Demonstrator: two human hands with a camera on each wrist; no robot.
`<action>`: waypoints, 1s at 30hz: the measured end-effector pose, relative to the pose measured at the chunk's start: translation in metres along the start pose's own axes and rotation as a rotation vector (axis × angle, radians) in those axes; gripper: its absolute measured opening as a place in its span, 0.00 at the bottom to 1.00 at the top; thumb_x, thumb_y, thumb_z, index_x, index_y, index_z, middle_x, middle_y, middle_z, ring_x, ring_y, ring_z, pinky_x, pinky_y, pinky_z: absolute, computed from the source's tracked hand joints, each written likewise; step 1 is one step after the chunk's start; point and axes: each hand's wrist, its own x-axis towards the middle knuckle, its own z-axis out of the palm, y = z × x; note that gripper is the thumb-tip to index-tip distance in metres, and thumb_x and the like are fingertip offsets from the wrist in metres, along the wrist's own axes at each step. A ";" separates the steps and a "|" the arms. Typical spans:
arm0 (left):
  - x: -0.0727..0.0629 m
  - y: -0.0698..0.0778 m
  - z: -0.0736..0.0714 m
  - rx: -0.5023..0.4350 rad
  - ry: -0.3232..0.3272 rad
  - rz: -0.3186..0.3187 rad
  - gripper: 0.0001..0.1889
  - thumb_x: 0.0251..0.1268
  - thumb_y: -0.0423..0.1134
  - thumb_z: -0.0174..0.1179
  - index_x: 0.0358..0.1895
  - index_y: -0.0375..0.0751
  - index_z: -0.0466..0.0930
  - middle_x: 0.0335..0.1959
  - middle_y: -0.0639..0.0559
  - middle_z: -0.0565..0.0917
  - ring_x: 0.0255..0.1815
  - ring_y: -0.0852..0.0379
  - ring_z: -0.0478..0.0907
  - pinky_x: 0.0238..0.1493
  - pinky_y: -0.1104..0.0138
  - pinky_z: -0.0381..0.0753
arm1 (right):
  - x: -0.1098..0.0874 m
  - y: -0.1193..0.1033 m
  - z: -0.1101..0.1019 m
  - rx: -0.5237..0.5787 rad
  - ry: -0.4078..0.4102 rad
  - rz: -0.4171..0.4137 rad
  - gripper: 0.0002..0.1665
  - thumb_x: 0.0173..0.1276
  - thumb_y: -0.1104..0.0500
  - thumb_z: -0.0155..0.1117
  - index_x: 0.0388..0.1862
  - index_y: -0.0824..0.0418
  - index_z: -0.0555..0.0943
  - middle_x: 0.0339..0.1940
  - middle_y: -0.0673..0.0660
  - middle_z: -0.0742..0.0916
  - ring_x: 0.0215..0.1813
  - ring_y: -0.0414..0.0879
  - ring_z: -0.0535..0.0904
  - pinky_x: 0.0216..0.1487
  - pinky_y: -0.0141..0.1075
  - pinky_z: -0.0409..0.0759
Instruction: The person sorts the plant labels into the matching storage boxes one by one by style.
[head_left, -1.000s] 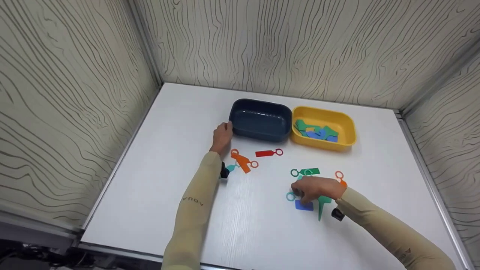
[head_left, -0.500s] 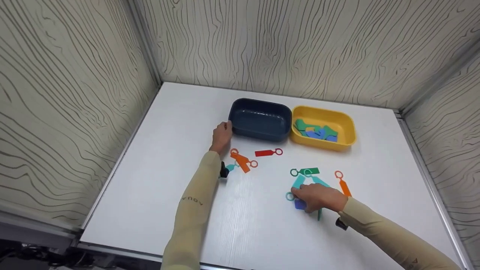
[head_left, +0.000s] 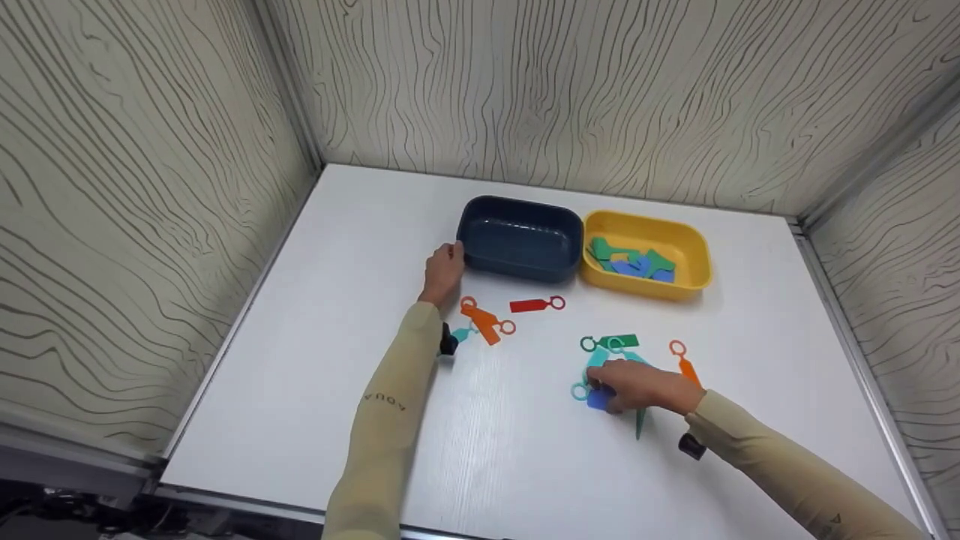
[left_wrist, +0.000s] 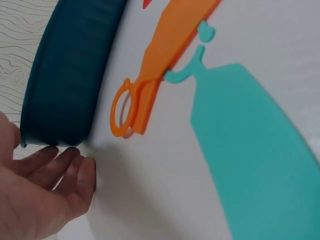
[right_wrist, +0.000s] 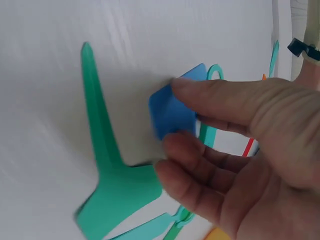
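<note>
My left hand [head_left: 444,271] holds the left end of a dark blue bin [head_left: 520,276]. In the left wrist view its curled fingers [left_wrist: 67,170] lie against the bin's end wall, the thumb by the rim. My right hand [head_left: 637,384] pinches a flat blue plastic plant label [right_wrist: 172,112] between thumb and fingers; the label is tilted and partly covered. Beside the fingers lies a green T-shaped plant label [right_wrist: 120,195] with a pointed stake. Teal ring tags [head_left: 598,361] and a dark green ring tag [head_left: 619,342] lie close to this hand.
A yellow bin [head_left: 699,291] holding several green and blue plant labels adjoins the dark blue one. Overlapping orange ring tags [head_left: 486,324], a red ring tag [head_left: 529,305] and a teal tag [head_left: 460,335] lie nearer the left arm. Another orange tag [head_left: 688,370] lies by the right wrist.
The right hand has shifted slightly right and its fingers have closed on the blue plant label, which has moved a little. The left hand stays at the dark blue bin.
</note>
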 end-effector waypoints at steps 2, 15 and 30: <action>0.000 0.000 0.000 0.000 -0.002 0.003 0.26 0.79 0.55 0.38 0.55 0.36 0.76 0.48 0.42 0.82 0.49 0.48 0.78 0.55 0.56 0.76 | -0.001 0.003 0.001 0.028 0.008 -0.013 0.17 0.60 0.58 0.73 0.45 0.51 0.77 0.38 0.48 0.79 0.39 0.44 0.72 0.43 0.39 0.75; 0.001 0.000 0.001 -0.008 -0.024 -0.024 0.28 0.79 0.56 0.37 0.58 0.37 0.75 0.50 0.43 0.82 0.51 0.48 0.78 0.57 0.55 0.77 | -0.003 -0.002 0.001 0.045 0.052 0.046 0.17 0.60 0.56 0.74 0.44 0.50 0.75 0.41 0.51 0.72 0.40 0.45 0.71 0.42 0.38 0.73; 0.000 0.000 0.000 0.019 -0.007 0.009 0.26 0.79 0.53 0.37 0.56 0.35 0.76 0.48 0.41 0.82 0.50 0.47 0.79 0.55 0.56 0.77 | 0.007 0.014 -0.016 0.099 0.117 -0.010 0.09 0.64 0.56 0.70 0.40 0.53 0.78 0.33 0.47 0.78 0.37 0.42 0.72 0.40 0.35 0.73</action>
